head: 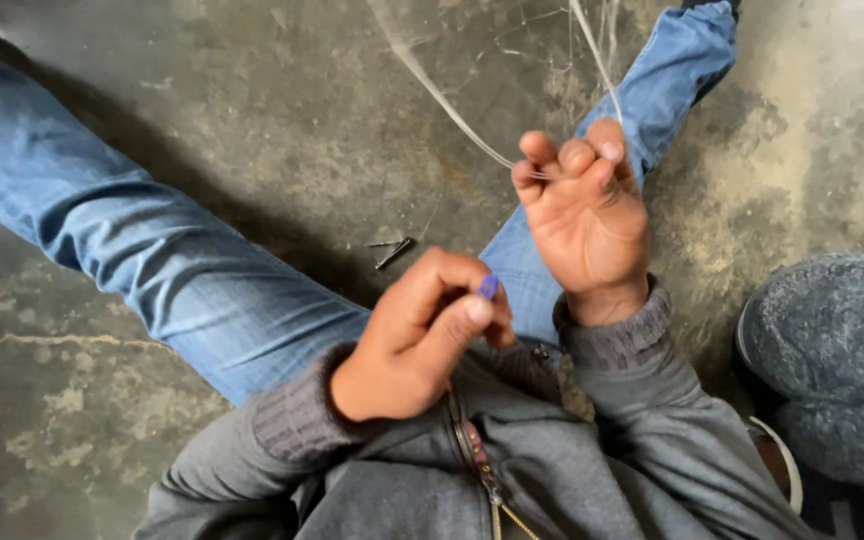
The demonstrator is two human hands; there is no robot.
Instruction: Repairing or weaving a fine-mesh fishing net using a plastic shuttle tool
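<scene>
- Pale cord [452, 105]: two thin strands run from the top edge of the view down to the right hand [587, 215], above the concrete floor [282, 120] between the spread legs in blue jeans [172, 270].
- Right hand: palm up, fingers [607, 150] curled together and clamped on the cord where the strands meet.
- Left hand [422, 340]: closed in a loose fist near the chest, thumb and forefinger pinched on a small blue piece [489, 287].
- Handling, as judged: the cord looks light, limp and thin, likely to slip; it is best taken by wrapping it over a finger or pinching it close to the held end.
- A small dark metal item [393, 252], perhaps a pin or clip, lies on the floor just beyond the left hand.
- Not determinable: where the cord's far ends go, since they are cut off at the top; what the blue piece is, as it is mostly covered; whether the cord reaches the left hand.
- A grey rounded object [832, 350] at the right edge is cropped and unclear.
</scene>
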